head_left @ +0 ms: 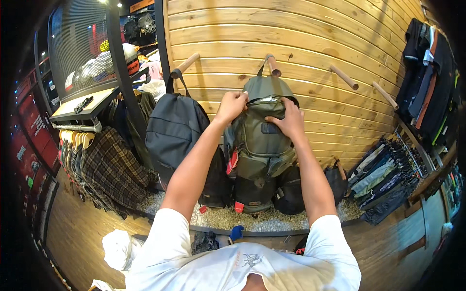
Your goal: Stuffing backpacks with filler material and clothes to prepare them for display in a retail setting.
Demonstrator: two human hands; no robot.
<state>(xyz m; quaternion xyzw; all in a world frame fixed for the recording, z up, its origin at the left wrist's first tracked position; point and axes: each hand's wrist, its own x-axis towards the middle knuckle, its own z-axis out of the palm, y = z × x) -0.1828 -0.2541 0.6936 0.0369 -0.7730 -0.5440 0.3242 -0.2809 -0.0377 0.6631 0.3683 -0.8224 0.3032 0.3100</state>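
An olive-green backpack (269, 140) hangs by its top loop from a wooden peg (273, 67) on the plank wall. Its upper part gapes, with a dark slit below the top panel. My left hand (232, 106) is closed in a pinch at the left end of that opening; what lies between its fingertips is mostly hidden. On the right side, my right hand (290, 120) grips the front edge of the opening, thumb on the front panel and fingers over the rim. A black backpack (177, 131) hangs to the left, beside my left forearm.
More wooden pegs (344, 77) stick out at the right. Clothes racks stand on both sides, with plaid shirts (114, 157) left and folded trousers (378, 169) right. Gravel (218, 222) lines the wall's foot. A white bag (120, 249) rests on the wooden floor.
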